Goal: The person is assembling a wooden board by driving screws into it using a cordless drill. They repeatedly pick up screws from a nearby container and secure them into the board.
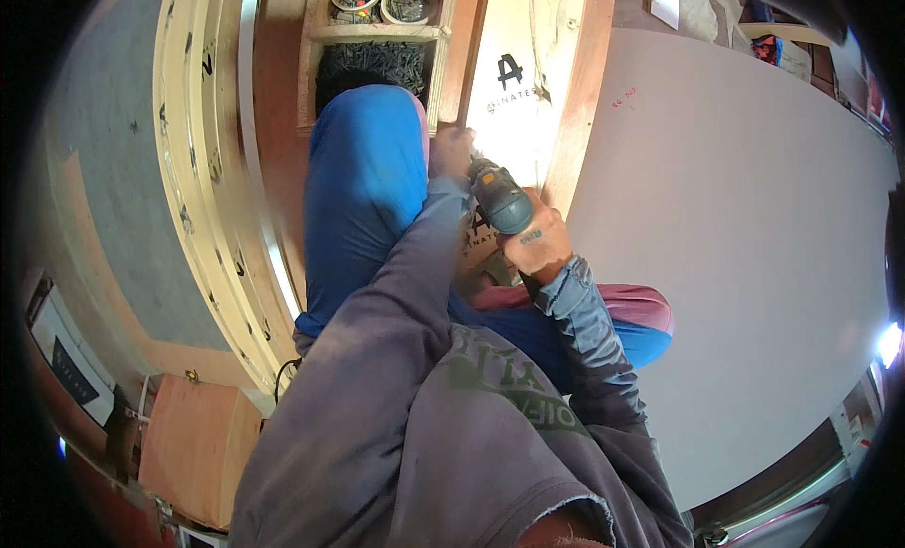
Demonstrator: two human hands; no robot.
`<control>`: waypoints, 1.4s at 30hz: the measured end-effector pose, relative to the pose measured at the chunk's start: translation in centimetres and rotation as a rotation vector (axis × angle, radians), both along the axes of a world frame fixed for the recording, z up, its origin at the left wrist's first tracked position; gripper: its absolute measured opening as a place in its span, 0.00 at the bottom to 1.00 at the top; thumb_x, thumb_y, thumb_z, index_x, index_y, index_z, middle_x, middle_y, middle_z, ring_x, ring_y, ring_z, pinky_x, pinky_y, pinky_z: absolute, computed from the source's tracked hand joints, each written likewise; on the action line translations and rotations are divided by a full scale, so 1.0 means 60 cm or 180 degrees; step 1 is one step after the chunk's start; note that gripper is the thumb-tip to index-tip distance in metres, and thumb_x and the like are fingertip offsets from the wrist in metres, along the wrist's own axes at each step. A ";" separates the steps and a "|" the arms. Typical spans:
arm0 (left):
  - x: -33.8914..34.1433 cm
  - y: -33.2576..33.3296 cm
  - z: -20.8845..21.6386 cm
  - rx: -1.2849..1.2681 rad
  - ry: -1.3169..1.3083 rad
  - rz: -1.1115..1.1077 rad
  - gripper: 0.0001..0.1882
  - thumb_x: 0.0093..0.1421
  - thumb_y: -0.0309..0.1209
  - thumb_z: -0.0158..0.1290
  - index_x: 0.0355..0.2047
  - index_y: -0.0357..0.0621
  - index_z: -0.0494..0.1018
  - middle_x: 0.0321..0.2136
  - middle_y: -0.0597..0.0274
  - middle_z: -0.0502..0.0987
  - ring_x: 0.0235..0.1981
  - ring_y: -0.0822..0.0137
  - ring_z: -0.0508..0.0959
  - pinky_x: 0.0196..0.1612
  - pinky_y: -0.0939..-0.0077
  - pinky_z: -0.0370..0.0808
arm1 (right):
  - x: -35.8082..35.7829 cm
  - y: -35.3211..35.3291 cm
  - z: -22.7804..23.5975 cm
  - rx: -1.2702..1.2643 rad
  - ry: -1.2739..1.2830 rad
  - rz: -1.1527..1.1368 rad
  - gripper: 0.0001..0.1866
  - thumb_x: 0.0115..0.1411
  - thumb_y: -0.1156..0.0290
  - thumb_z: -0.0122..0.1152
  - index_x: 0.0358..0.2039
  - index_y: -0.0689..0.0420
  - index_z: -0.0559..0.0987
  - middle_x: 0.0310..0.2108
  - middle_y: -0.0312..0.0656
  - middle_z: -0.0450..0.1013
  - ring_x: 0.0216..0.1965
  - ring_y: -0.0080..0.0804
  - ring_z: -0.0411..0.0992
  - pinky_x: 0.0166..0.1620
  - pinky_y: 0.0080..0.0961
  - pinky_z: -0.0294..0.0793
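My right hand (539,243) grips a grey-blue power drill (500,201) whose nose points up at a pale wooden panel (528,77) framed in reddish wood. My left hand (451,152) rests just left of the drill's tip, its fingers against the panel's edge; whether it pinches a screw is hidden. My knees in blue trousers (363,190) fill the middle, and my grey sweatshirt sleeves reach up from below.
A wooden compartment box (377,49) above my knee holds dark screws and two round tubs of fasteners. A curved pale timber frame (203,171) runs down the left. A large white board (754,265) lies to the right. A plywood block (193,444) sits lower left.
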State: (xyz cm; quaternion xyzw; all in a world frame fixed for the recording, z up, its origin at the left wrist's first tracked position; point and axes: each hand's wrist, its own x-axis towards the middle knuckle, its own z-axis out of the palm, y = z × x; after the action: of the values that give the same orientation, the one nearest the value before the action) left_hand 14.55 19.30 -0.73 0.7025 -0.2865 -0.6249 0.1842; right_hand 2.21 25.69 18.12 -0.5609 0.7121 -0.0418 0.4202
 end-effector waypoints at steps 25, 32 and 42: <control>0.045 0.034 0.289 -0.1455 0.1142 0.0668 0.11 0.64 0.29 0.51 0.32 0.34 0.79 0.36 0.51 0.81 0.38 0.56 0.81 0.48 0.65 0.75 | 0.011 0.011 -0.007 -0.0167 -0.0067 0.0110 0.17 0.54 0.66 0.66 0.42 0.61 0.77 0.30 0.56 0.79 0.34 0.57 0.80 0.37 0.45 0.80; 0.003 0.028 0.271 -0.3545 0.0812 -0.0609 0.07 0.54 0.19 0.58 0.20 0.34 0.73 0.24 0.51 0.77 0.27 0.51 0.80 0.34 0.59 0.78 | 0.004 0.025 0.003 -0.0590 -0.0295 0.0363 0.15 0.58 0.63 0.62 0.35 0.64 0.73 0.25 0.52 0.77 0.28 0.56 0.79 0.29 0.44 0.78; 0.010 0.005 0.272 -0.3520 0.0649 -0.0829 0.04 0.53 0.19 0.57 0.24 0.37 0.73 0.25 0.54 0.79 0.28 0.53 0.80 0.40 0.55 0.81 | 0.001 -0.008 0.013 0.0245 -0.0795 -0.0085 0.17 0.54 0.68 0.67 0.44 0.57 0.77 0.36 0.51 0.79 0.39 0.55 0.80 0.40 0.42 0.80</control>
State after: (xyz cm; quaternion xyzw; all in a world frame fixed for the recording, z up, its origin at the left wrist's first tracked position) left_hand 15.15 19.58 15.62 0.3970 -0.6354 -0.4644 0.4723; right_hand 2.27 25.21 18.93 -0.5253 0.6627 -0.0894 0.5262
